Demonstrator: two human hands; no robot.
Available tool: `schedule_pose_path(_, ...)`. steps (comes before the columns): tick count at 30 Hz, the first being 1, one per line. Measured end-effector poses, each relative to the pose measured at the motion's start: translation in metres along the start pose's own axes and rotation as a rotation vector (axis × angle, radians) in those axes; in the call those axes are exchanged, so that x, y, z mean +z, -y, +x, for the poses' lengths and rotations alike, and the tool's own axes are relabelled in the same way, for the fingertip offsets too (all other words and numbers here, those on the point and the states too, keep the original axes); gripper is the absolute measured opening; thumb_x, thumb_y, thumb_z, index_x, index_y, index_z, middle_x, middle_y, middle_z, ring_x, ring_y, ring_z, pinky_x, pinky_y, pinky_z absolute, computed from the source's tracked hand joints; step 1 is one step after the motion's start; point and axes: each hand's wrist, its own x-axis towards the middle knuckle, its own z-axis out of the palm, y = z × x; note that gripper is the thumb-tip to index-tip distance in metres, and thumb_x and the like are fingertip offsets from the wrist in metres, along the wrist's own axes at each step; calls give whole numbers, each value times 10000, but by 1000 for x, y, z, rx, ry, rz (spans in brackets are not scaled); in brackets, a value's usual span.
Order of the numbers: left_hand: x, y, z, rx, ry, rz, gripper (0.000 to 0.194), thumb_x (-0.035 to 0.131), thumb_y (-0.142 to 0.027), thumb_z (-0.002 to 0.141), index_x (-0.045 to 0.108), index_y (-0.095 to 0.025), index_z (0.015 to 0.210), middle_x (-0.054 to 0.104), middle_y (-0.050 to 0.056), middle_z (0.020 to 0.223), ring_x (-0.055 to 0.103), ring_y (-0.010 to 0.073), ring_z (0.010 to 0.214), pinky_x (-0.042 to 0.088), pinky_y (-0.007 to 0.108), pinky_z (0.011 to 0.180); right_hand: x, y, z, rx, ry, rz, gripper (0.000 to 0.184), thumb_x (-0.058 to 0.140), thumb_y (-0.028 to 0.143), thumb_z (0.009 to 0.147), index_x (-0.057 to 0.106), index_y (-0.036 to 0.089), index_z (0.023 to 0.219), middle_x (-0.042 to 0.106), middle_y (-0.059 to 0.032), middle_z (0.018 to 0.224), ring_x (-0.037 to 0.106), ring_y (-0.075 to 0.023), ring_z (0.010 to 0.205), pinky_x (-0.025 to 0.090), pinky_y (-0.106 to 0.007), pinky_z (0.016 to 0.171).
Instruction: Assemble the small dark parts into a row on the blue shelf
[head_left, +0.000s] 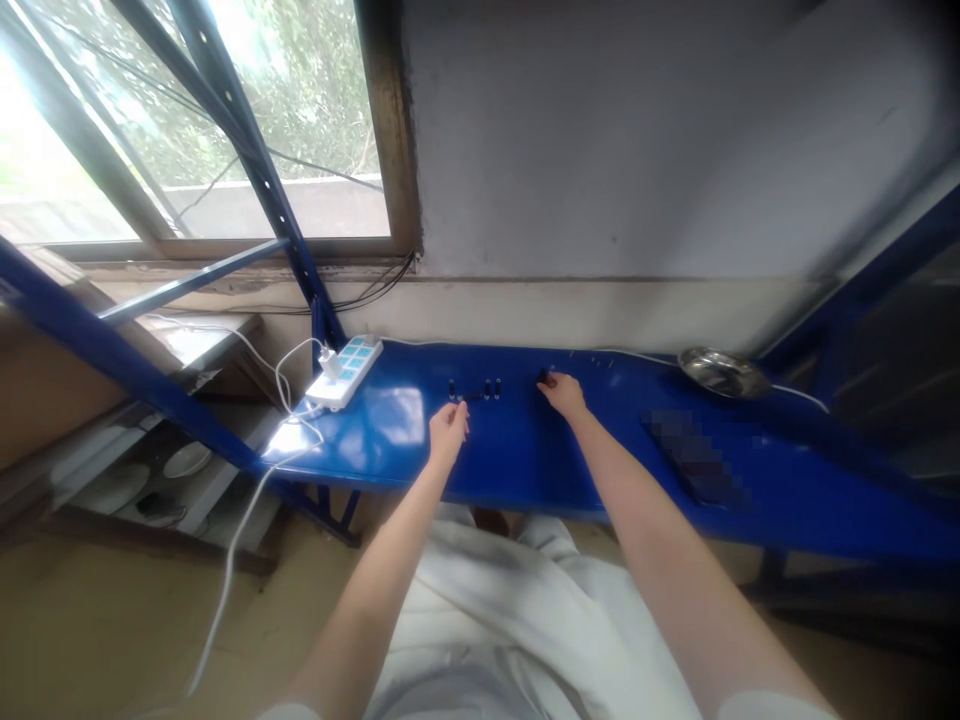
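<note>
Both my arms reach out over a glossy blue table [525,460]. My left hand [448,424] is curled, its fingertips closed by a small dark part near a row of little black pieces [474,390] standing on the table. My right hand [562,392] lies farther back, its fingers pinched on a tiny black piece [543,377]. Both items are too small to name.
A white and blue power strip [345,372] with a plugged charger and white cable lies at the table's left end. A metal dish [722,371] sits at the back right. A flat dark object [697,462] rests right of my right arm. Blue rack beams cross the window at the left.
</note>
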Motion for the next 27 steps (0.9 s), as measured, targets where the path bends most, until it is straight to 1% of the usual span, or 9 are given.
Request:
schedule_pose_path(4,1,1,0,18,18,14,370,456,-490,804,540,-159,662,501,-26,505,450,65,427,362,177,446,3,1,3,31,9,-48,155,555,280,745,620,142,768,641,-91,763,543,-160,629,370,-260,537)
schedule_pose_path(7,1,2,0,21,15,-3,381,463,-500,797,537,-156,652,495,-27,497,443,64,417,356,178,439,3,3,3,63,25,-94,169,552,287,759,631,142,797,651,-85,787,566,-157,658,385,-246,554)
schedule_pose_path(11,1,3,0,32,3,-29,393,474,-513,786,538,-152,646,488,-28,485,435,64,401,349,181,425,1,5,5,94,62,-141,185,558,293,768,642,146,842,662,-76,817,596,-160,712,411,-233,590)
schedule_pose_path(15,1,4,0,32,3,-35,389,474,-514,787,536,-158,642,488,-32,478,430,64,389,345,182,417,0,4,7,103,103,-148,213,578,303,767,646,133,875,669,-91,845,617,-179,764,435,-236,628)
schedule_pose_path(18,1,5,1,29,0,-32,378,476,-502,789,534,-159,641,487,-33,477,429,63,388,342,179,412,-1,1,8,107,121,-127,199,577,240,768,650,113,903,672,-111,896,625,-190,828,444,-231,671)
schedule_pose_path(20,1,5,1,27,-1,-31,372,479,-494,790,534,-157,641,487,-32,479,430,61,390,340,176,410,0,-1,7,113,114,-106,201,560,187,770,652,98,925,672,-123,923,625,-194,865,444,-226,692)
schedule_pose_path(22,1,5,1,30,0,-27,367,477,-486,793,535,-156,643,491,-31,484,434,60,397,347,174,418,-1,-2,6,133,98,-85,214,560,173,766,655,87,938,673,-132,930,625,-198,880,444,-223,698)
schedule_pose_path(27,1,5,1,29,-3,-19,368,472,-484,797,541,-154,648,491,-30,484,435,61,399,348,174,421,-2,-1,1,232,33,-58,246,607,263,743,686,113,922,684,-127,891,640,-211,831,446,-235,666)
